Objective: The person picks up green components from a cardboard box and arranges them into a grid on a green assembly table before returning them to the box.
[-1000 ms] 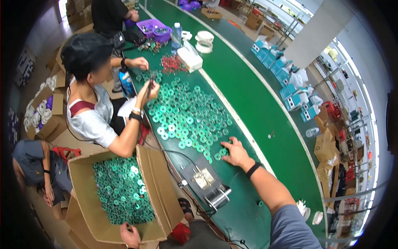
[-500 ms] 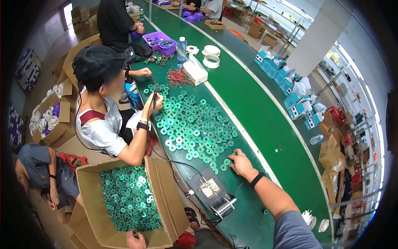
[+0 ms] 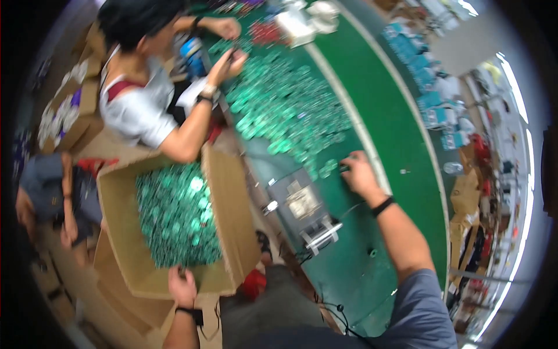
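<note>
My left hand [image 3: 182, 286] reaches over the near edge of a cardboard box [image 3: 235, 218], its fingers closed at the heap of small green ring-shaped discs [image 3: 174, 215] inside. A dark bit shows between thumb and finger, too blurred to name. On the green table, my right hand [image 3: 361, 177] is bent with its fingertips together around something small and dark that I cannot make out. Beside those fingertips lies a loose green ring disc [image 3: 328, 168], at the near end of a wide spread of similar discs [image 3: 285, 104].
A dark fixture with a metal plate [image 3: 303, 200] stands on the table between box and right hand, with cables around it. At the left a co-worker [image 3: 142, 99] holds a dark tool over the discs. A green belt [image 3: 383, 104] runs beyond, past a white package [image 3: 295, 28].
The view has tilted and blurred, so the scene sits higher. My right hand has drawn slightly away from the loose discs. More of my left hand and wrist shows at the box.
</note>
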`<move>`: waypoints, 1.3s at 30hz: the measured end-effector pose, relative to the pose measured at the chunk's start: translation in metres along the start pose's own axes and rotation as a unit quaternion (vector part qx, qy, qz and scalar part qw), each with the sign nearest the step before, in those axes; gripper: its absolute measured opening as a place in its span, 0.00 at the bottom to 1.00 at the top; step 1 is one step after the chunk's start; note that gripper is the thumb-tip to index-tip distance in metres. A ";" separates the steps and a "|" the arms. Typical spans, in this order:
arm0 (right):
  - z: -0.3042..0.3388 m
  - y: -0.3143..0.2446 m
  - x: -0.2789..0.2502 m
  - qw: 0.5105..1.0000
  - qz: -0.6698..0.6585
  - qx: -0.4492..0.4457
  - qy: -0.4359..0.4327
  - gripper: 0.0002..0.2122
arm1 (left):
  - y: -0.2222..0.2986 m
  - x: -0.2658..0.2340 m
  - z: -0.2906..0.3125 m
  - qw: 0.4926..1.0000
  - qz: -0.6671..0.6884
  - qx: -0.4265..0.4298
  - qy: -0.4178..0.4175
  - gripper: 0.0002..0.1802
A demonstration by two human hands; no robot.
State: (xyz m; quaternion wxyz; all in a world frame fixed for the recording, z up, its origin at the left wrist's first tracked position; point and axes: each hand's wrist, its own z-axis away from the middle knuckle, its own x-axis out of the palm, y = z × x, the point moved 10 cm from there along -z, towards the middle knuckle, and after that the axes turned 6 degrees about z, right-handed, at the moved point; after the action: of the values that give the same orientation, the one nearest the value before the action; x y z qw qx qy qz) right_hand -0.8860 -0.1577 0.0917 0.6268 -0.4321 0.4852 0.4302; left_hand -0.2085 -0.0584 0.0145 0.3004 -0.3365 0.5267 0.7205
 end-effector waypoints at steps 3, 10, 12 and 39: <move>0.041 -0.006 -0.069 1.000 0.015 -0.003 0.010 0.18 | 0.010 0.006 -0.005 1.000 -0.015 0.017 0.007 0.18; 0.181 -0.122 -0.166 0.974 -0.141 0.058 -0.167 0.18 | -0.002 -0.009 0.002 1.000 0.021 -0.019 0.009 0.20; 0.213 -0.181 -0.177 0.964 -0.151 0.033 -0.218 0.18 | 0.004 -0.014 0.003 0.998 0.053 0.014 0.012 0.21; -0.017 -0.541 0.269 0.984 0.019 -0.116 -0.137 0.20 | -0.066 -0.083 -0.028 0.993 0.005 0.120 -0.004 0.26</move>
State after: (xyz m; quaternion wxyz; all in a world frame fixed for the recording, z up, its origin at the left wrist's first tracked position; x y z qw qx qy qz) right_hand -0.3288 -0.2805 -0.1079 0.6247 -0.4294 0.3500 0.5504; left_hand -0.1023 -0.0743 0.0383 0.3372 -0.2927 0.6098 0.6548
